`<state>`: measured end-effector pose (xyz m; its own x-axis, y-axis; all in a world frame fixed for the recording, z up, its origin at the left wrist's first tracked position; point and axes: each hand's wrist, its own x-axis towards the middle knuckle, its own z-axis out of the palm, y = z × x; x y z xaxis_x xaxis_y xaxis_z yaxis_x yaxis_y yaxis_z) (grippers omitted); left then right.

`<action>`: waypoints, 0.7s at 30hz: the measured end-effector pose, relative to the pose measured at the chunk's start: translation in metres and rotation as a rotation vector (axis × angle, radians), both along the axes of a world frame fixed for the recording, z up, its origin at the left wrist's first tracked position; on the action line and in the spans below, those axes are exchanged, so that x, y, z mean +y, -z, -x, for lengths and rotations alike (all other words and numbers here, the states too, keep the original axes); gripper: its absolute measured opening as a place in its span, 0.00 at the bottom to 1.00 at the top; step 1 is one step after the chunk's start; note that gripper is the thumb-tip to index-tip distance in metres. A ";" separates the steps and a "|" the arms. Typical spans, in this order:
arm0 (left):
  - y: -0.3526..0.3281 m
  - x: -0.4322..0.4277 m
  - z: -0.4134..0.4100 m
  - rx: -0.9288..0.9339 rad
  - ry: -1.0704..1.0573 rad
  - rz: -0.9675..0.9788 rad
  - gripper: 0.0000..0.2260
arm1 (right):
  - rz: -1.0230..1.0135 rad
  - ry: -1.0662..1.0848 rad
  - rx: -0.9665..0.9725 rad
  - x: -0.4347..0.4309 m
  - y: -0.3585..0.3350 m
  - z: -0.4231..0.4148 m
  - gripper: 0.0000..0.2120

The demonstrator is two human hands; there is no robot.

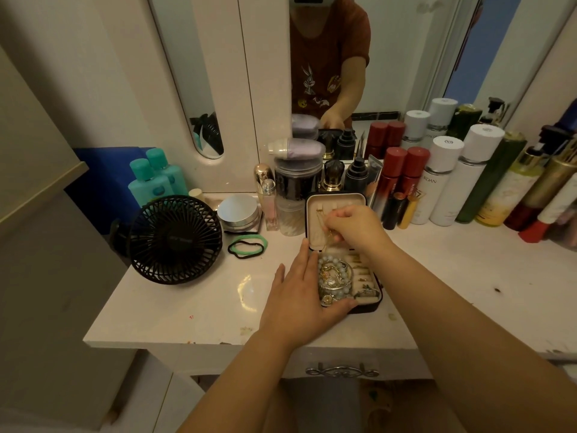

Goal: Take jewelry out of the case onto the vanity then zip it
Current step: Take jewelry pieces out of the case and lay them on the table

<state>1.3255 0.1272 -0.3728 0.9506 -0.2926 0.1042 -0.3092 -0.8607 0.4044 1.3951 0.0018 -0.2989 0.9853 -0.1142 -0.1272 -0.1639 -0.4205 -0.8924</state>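
A small dark jewelry case (371, 303) lies open on the white vanity (187, 301), its cream-lined lid (315, 210) standing upright. Inside lie a pale bead bracelet (338, 270), gold pieces and rings in slots. My left hand (299, 295) rests flat against the case's left side with straight fingers, its thumb along the front edge. My right hand (356, 228) hovers in front of the lid and pinches a thin gold chain (327, 239) that hangs down toward the tray.
A black desk fan (175, 239) stands at the left. Green and black hair ties (248, 245) lie beside a silver compact (239, 212). Perfume bottles, jars and a long row of spray cans and bottles (443, 182) line the mirror at the back and right.
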 end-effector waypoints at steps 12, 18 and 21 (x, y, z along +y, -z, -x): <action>0.001 0.000 -0.001 -0.003 -0.004 -0.001 0.43 | 0.133 -0.149 0.002 -0.011 0.002 0.002 0.09; 0.002 0.000 -0.001 -0.003 -0.004 -0.005 0.43 | 0.143 -0.163 -0.002 -0.011 -0.001 0.003 0.06; 0.001 0.000 0.000 -0.002 -0.009 -0.013 0.43 | 0.199 -0.160 -0.015 -0.012 -0.003 0.003 0.05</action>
<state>1.3258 0.1275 -0.3738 0.9528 -0.2856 0.1025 -0.3026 -0.8686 0.3924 1.3923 -0.0102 -0.2958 0.9944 0.0217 -0.1032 -0.0689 -0.6072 -0.7916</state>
